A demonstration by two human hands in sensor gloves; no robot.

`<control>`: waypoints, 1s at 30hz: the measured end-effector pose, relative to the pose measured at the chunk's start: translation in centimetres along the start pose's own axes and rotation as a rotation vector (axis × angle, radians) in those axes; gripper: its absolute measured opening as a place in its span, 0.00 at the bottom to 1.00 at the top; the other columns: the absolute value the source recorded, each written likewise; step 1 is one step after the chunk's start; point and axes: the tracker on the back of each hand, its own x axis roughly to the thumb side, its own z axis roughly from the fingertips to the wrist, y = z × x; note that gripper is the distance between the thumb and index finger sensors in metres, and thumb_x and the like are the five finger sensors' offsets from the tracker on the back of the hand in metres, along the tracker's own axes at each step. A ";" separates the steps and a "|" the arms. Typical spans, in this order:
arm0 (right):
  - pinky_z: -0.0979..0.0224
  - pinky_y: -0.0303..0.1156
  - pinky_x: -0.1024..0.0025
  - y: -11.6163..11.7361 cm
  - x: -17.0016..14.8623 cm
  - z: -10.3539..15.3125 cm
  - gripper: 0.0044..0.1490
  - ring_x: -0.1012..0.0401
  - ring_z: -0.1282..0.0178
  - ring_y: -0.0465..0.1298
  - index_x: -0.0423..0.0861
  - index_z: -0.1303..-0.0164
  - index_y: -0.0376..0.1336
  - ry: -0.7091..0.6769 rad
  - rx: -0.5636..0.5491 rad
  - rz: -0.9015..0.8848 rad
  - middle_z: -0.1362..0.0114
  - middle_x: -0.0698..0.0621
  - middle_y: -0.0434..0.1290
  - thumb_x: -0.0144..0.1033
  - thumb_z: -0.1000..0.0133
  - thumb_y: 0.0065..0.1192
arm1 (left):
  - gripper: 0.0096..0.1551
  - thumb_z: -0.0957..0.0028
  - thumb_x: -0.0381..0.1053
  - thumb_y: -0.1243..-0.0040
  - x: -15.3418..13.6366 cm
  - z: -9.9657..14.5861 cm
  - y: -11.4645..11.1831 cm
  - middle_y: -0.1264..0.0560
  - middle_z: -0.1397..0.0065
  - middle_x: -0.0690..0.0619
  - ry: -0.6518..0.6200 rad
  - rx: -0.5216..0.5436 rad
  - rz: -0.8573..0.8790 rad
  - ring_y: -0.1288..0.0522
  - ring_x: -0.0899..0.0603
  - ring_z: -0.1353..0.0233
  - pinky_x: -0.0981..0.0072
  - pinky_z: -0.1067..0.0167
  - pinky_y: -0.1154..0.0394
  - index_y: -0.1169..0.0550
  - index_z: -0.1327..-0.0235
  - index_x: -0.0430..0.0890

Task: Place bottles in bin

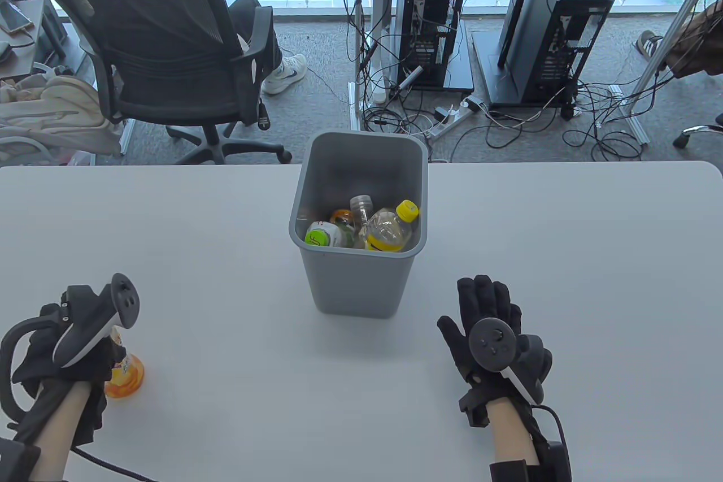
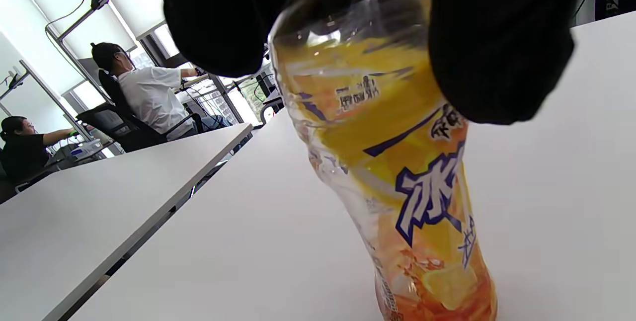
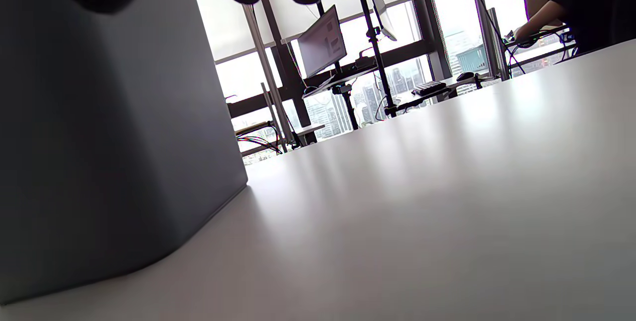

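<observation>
Nearest me, my left hand (image 1: 62,343) grips an orange bottle (image 1: 125,374) standing on the white table (image 1: 226,256), my right hand (image 1: 491,329) lies flat, fingers spread, and beyond stands the grey bin (image 1: 356,278) holding several bottles (image 1: 387,230)

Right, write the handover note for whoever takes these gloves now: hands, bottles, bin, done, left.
Left hand: grips the clear plastic bottle with the orange-yellow label, upright on the white table, near its front left.
Right hand: flat on the table, fingers spread, holds nothing, right of the grey plastic bin.
Done: several bottles lie in the bin, among them a yellow-capped one and a green-lidded one.
Left: lift the orange bottle into the bin.
</observation>
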 end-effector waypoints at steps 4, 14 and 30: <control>0.15 0.44 0.41 -0.2 0.0 0.0 0.48 0.46 0.12 0.40 0.57 0.14 0.44 0.000 -0.009 -0.010 0.08 0.48 0.43 0.65 0.43 0.48 | 0.48 0.65 0.65 0.19 0.9 0.0 0.3 0.33 0.19 0.56 -0.026 0.053 -0.014 0.28 0.41 0.22 0.54 0.41 0.16 0.29 0.27 0.63; 0.15 0.44 0.41 -0.2 -0.1 0.0 0.48 0.46 0.12 0.40 0.57 0.14 0.44 0.005 -0.009 -0.018 0.08 0.48 0.43 0.65 0.42 0.48 | 0.46 0.61 0.67 0.24 2.3 1.5 4.7 0.33 0.19 0.57 -0.093 0.342 0.167 0.28 0.42 0.21 0.52 0.38 0.19 0.30 0.26 0.63; 0.15 0.44 0.41 -0.2 -0.1 0.0 0.48 0.46 0.12 0.40 0.57 0.14 0.44 0.004 0.001 -0.015 0.08 0.48 0.43 0.65 0.43 0.48 | 0.43 0.55 0.66 0.30 10.2 9.6 16.8 0.35 0.18 0.56 -0.420 0.977 0.645 0.29 0.41 0.21 0.56 0.33 0.20 0.32 0.25 0.62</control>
